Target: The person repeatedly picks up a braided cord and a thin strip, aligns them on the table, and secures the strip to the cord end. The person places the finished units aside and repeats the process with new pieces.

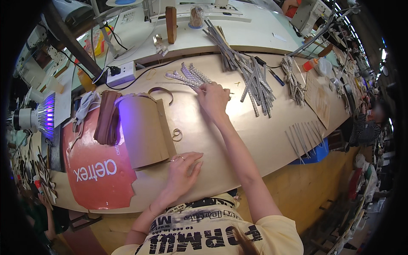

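Observation:
My right hand reaches to the middle of the table, its fingers closed over the near ends of a small fan of silver braided straps. A small dark tip shows beside that hand; I cannot tell what it belongs to. My left hand, wearing a ring, rests near the table's front edge with its fingers loosely bent, thumb apart and nothing in it. Just left of it stands a brown cardboard piece. A coiled brown strip lies between the cardboard and my right forearm.
More silver straps lie in a pile to the right, beside a bundle of pale cords. A red sheet and dark brown strips are at left. A white power strip and a lit purple lamp stand further left.

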`<state>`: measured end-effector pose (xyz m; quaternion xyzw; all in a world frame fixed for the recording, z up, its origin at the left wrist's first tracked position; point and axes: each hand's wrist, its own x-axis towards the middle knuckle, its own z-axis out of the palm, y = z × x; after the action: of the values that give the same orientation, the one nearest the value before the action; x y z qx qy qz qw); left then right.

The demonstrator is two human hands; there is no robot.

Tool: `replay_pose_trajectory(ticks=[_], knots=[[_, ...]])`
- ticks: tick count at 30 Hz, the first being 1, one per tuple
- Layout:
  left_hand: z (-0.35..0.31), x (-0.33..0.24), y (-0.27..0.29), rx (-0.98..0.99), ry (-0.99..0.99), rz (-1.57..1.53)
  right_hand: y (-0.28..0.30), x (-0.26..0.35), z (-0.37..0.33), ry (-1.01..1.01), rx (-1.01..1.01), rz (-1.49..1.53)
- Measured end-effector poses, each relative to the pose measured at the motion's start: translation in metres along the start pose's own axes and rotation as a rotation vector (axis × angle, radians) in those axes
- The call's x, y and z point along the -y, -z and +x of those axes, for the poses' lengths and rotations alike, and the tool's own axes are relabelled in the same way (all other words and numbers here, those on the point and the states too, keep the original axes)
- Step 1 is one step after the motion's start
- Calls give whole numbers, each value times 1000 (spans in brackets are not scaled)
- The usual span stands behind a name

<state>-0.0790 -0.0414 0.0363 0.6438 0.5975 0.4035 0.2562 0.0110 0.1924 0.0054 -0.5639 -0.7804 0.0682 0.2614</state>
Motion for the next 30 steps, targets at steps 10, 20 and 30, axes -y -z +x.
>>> replay_pose_trajectory(ticks=[10, 20, 30], knots=[[-3, 6, -26, 201, -120, 155, 110, -64, -136, -455, 687, 500], [14, 37, -62, 483, -159, 488, 113, -28, -189, -75, 310, -366], [8, 34, -61, 393, -57, 590, 89, -32, -246, -256, 467, -182]])
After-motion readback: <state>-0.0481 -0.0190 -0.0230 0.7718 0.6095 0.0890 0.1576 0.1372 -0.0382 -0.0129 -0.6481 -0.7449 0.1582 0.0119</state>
